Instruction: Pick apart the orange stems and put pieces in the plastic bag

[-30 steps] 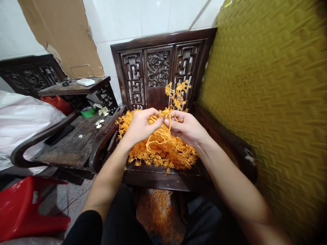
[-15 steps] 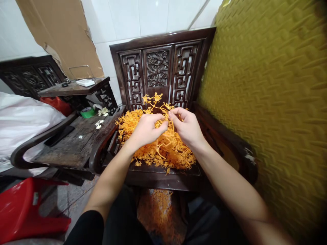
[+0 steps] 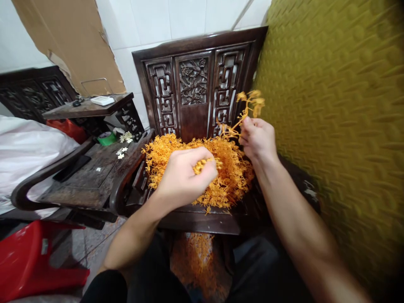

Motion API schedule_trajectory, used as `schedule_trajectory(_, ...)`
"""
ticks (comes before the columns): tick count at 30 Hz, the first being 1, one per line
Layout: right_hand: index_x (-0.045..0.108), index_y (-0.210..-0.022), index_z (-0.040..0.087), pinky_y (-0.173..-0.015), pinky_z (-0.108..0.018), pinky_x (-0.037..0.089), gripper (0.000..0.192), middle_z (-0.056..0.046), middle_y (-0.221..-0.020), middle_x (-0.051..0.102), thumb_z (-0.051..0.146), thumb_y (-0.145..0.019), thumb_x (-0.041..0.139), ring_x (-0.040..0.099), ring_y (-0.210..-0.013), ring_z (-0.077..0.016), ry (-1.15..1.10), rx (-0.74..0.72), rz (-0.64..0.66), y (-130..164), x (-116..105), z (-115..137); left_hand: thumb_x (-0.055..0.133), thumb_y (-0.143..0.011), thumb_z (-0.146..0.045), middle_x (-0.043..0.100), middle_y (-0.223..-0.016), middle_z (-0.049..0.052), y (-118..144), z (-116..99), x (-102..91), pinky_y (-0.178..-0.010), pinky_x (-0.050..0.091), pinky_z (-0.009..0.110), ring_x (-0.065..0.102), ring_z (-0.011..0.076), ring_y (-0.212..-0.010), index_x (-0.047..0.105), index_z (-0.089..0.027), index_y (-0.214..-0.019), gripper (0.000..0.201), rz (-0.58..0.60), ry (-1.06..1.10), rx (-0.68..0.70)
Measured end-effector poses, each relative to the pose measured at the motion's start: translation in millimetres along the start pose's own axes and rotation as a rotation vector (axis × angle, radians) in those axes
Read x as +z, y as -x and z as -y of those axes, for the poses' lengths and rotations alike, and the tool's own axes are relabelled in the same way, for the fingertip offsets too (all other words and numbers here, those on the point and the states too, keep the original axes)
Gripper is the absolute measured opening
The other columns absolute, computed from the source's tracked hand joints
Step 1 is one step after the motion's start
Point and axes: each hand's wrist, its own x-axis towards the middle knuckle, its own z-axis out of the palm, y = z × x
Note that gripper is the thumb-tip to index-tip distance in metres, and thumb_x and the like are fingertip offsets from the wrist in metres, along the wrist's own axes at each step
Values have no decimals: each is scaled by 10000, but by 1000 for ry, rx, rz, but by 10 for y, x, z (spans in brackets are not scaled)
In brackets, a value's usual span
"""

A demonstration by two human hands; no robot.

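A heap of orange plastic flower pieces [image 3: 232,181] covers the seat of a dark carved wooden chair [image 3: 194,122]. Over the heap's front, my left hand [image 3: 189,172] is curled closed around small orange flower pieces [image 3: 202,165], some poking out between thumb and fingers. Up and to the right, my right hand [image 3: 260,136] pinches a branched orange plastic stem [image 3: 237,124]. Flower-like tips stand at the stem's upper end, slightly blurred. My fingers hide part of the stem.
An olive-yellow textured panel [image 3: 331,126] rises close on the right. At left stand another wooden chair [image 3: 82,181] with green tape [image 3: 107,139] and pale flower pieces, a white bag [image 3: 31,155] and a red plastic stool [image 3: 34,261]. Orange bits [image 3: 197,256] lie below the seat.
My hands, close together over the heap before, have moved apart. The right went up and right with the branched stem; the left came lower and nearer, with small orange pieces in it.
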Motion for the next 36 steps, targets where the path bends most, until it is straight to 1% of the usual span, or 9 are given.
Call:
schedule_trajectory(3, 568, -726, 221, -414, -255, 117, 403, 81, -540, 391, 461, -726, 891, 218, -433, -52, -30, -43, 26, 63, -71, 126, 602, -945, -279, 628, -640, -21, -43, 124, -113, -476, 367, 246, 478, 85, -500, 647, -199, -788, 181, -60, 203, -99)
schedule_trajectory(8, 666, -781, 205, -423, -251, 185, 371, 73, -501, 408, 495, -763, 897, 307, -437, -61, 42, -87, 201, 385, 144, 295, 690, -933, -383, 708, -701, 15, -175, 383, -145, -370, 261, 215, 395, 52, -410, 734, -191, -894, 201, -98, 525, -160)
schedule_trajectory(14, 728, -875, 191, -434, -255, 248, 216, 9, -647, 630, 351, -805, 856, 396, -462, -60, 16, -113, 238, 502, 202, 403, 679, -876, -257, 812, -1067, 100, -196, 352, -162, -376, 253, 221, 372, 7, -399, 765, -163, -891, 128, -129, 622, -196)
schedule_trajectory(16, 727, -928, 197, -430, -253, 241, 199, -14, -759, 709, 285, -791, 842, 400, -461, -51, -24, -92, 259, 523, 216, 433, 665, -846, -230, 814, -970, 89, -216, 382, -164, -379, 237, 220, 349, 8, -388, 760, -162, -928, 142, -141, 652, -247)
schedule_trajectory(19, 724, -940, 190, -417, -248, 187, 213, 3, -707, 679, 269, -777, 834, 355, -435, -38, -68, -12, 303, 556, 257, 472, 638, -819, -202, 762, -791, 25, -253, 446, -145, -385, 211, 217, 335, 15, -376, 759, -193, -1124, 329, -135, 687, -301)
schedule_trajectory(24, 647, -782, 176, -403, -248, 125, 371, 30, -613, 541, 501, -846, 816, 335, -436, -33, -133, 74, 410, 606, 322, 471, 685, -851, -293, 619, -690, -16, -272, 481, -44, -384, 197, 225, 360, 17, -396, 782, -183, -930, 166, -75, 662, -340)
schedule_trajectory(28, 611, -755, 184, -415, -231, 184, 413, 67, -563, 427, 520, -852, 830, 325, -451, -34, -180, 71, 475, 634, 358, 420, 780, -851, -549, 560, -653, -23, -257, 483, 22, -401, 210, 230, 366, 30, -427, 769, -176, -864, 373, -75, 575, -362)
schedule_trajectory(32, 609, -751, 186, -425, -222, 215, 388, 70, -560, 428, 487, -879, 816, 326, -459, -37, -185, 48, 511, 645, 383, 386, 689, -871, -711, 693, -743, 36, -247, 463, 12, -506, 405, 253, 539, 85, -544, 801, -171, -926, 555, -49, 396, -262)
schedule_trajectory(36, 626, -768, 188, -422, -221, 211, 352, 75, -539, 432, 465, -910, 790, 312, -444, -38, -176, 29, 544, 636, 390, 362, 822, -791, -625, 814, -1000, 90, -232, 378, -6, -829, 586, 333, 743, 197, -898, 818, -181, -1005, 493, -22, 251, -153)
